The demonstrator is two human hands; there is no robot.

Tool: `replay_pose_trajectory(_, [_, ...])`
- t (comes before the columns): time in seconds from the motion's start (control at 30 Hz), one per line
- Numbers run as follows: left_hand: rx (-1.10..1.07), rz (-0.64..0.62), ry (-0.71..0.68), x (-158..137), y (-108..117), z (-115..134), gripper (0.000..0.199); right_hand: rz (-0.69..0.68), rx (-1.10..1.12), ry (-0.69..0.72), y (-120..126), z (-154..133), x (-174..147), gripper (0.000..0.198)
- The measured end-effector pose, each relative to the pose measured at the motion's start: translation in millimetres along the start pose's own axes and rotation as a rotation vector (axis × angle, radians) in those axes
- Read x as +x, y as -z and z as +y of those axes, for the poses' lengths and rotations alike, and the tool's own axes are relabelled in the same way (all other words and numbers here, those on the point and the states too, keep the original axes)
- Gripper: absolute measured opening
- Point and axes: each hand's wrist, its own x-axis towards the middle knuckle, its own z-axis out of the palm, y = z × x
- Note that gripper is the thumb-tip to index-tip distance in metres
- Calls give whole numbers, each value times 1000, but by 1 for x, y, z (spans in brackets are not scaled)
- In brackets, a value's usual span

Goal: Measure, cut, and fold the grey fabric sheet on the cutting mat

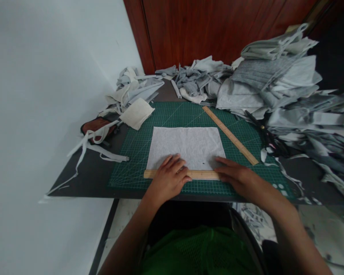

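Neither grip pinches anything: the left hand (168, 178) and right hand (237, 176) press flat, fingers spread, pinning the wooden ruler (199, 175) along the white fabric square's (186, 147) near edge on the green cutting mat (132, 152).

- Cutting mat (172, 114): dark green w/ pale grid lines, mid desk.
- Fabric square (186, 145): white-grey, speckled, on mat.
- Rulers: near one (202, 175) & angled one (229, 134), both light wood.
- Desk (86, 179): dark grey/black.
- Fabric pile (275, 84): greys & off-white, right edge & back.
- Pouch (96, 126): reddish-brown, left edge.
- Door (218, 26): red-brown wood.
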Motion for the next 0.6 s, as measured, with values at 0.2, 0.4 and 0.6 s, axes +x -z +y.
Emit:
replay_pose_trajectory(0.2, [-21, 4, 4, 1, 1, 1, 19, 39, -95, 30, 4, 2, -5, 36])
replay_pose_trajectory(0.4, [-7, -20, -17, 1, 2, 4, 21, 83, -115, 4, 9, 10, -8, 31])
replay_pose_trajectory(0.6, [-36, -27, -28, 3, 4, 4, 20, 45, -53, -41, 11, 9, -14, 37])
